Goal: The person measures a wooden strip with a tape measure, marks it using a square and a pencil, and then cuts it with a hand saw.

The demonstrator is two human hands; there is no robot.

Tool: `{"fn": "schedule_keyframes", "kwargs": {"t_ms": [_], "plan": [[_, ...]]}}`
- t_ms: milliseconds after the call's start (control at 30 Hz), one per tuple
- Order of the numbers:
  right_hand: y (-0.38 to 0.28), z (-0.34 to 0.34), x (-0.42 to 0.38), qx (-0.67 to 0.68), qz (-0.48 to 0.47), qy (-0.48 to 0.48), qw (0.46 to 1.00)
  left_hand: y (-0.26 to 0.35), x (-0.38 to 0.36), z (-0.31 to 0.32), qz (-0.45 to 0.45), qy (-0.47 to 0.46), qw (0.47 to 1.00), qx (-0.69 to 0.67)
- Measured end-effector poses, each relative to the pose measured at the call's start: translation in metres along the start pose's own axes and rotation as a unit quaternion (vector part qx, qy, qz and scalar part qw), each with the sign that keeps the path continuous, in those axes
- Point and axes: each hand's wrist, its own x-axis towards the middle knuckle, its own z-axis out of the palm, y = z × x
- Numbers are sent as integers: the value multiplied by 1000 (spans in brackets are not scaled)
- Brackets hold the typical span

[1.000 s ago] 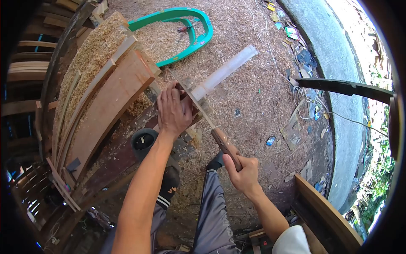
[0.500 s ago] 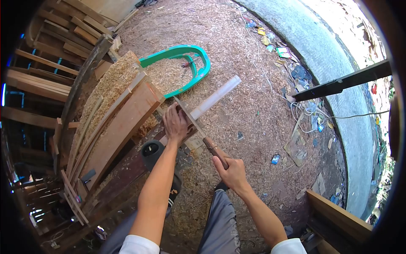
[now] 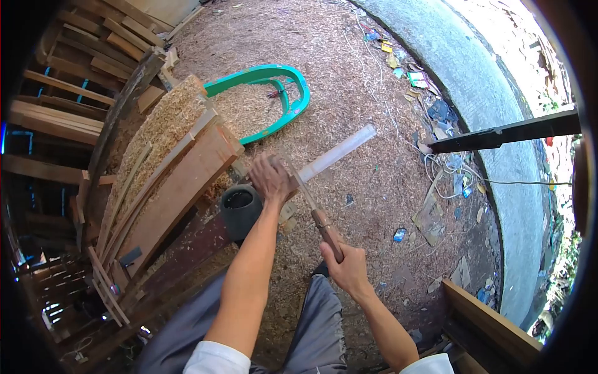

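My right hand [image 3: 347, 269] is wrapped round the brown wooden handle [image 3: 328, 234] of a long, narrow grey-bladed tool [image 3: 305, 192]. The blade slants up and left, its far end blurred beside my left hand. My left hand [image 3: 270, 179] is closed, with bent fingers, over a brown wooden piece [image 3: 291, 188] mostly hidden beneath it. Beyond the blade a pale, whitish strip [image 3: 339, 153] sticks out to the upper right, roughly in line with that piece. Just below my left hand is a dark, rounded, shoe-like thing [image 3: 242, 213] with an opening.
A thick plank [image 3: 180, 199] and wood shavings [image 3: 163, 118] lie at left. A green oval frame [image 3: 298, 103] rests on the shaving-covered ground. Stacked boards [image 3: 56, 118] stand far left. A dark beam [image 3: 504, 132], cables and litter are at right, beside a concrete ledge [image 3: 492, 112].
Both hands, the tool and the pale strip have shifted slightly right and down. The dark shoe-like thing has moved right and up. The green frame has stayed in place.
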Motion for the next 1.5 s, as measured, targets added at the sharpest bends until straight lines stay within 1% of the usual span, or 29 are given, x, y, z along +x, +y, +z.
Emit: {"fn": "schedule_keyframes", "kwargs": {"t_ms": [33, 100, 133, 200, 300, 400, 500, 600, 700, 800, 900, 1000, 1100, 1133, 1200, 1267, 1300, 1400, 1500], "plan": [[0, -5, 2, 6, -37, -36, 999, 5, 2, 3, -52, 11, 998, 20], [4, -20, 5, 12, -103, -117, 988, 10, 2, 1, -51, 7, 998, 29], [7, -20, 4, 5, -100, -106, 989, 9, 1, 1, -54, 4, 998, 36], [10, -16, 5, -8, -99, -82, 992, 8, 1, 8, -56, 30, 996, 60], [-23, -19, 7, 2, 7, -50, 999, 18, 3, -2, -55, 32, 996, 69], [-61, -19, 15, -9, 44, -56, 997, 20, 3, -3, -50, 29, 996, 71], [-90, -23, 29, -16, 107, -69, 992, 24, 5, -5, -71, 16, 994, 81], [-93, -24, 41, -41, 114, -76, 990, 21, 12, -8, -68, -34, 995, 67], [-97, -27, 43, -41, 105, -76, 991, 21, 11, -8, -46, -10, 998, 48], [-103, -30, 48, -77, 86, -70, 991, 21, 12, -9, -44, -23, 998, 50], [-101, -30, 51, -84, 74, -68, 991, 22, 12, -8, -38, -12, 997, 63], [-99, -29, 48, -68, 114, -79, 988, 21, 11, -11, -40, -15, 997, 65], [-81, -22, 37, -43, 62, -63, 995, 22, 12, -11, -37, -19, 998, 54], [-59, -19, 32, -37, 46, -77, 995, 21, 12, -11, -36, -20, 998, 53], [7, -15, 23, -24, 17, -115, 993, 21, 13, -11, -29, -17, 998, 48], [65, -3, 23, -24, -50, -95, 994, 21, 9, -11, -30, -21, 998, 44], [71, 2, 31, -22, -89, -85, 992, 21, 11, -9, -33, -18, 998, 40], [75, 14, 25, 16, -82, -61, 995, 18, 14, -10, -29, 1, 999, 40], [75, 7, 28, 15, -87, -64, 994, 18, 12, -9, -27, 14, 999, 31]]}}
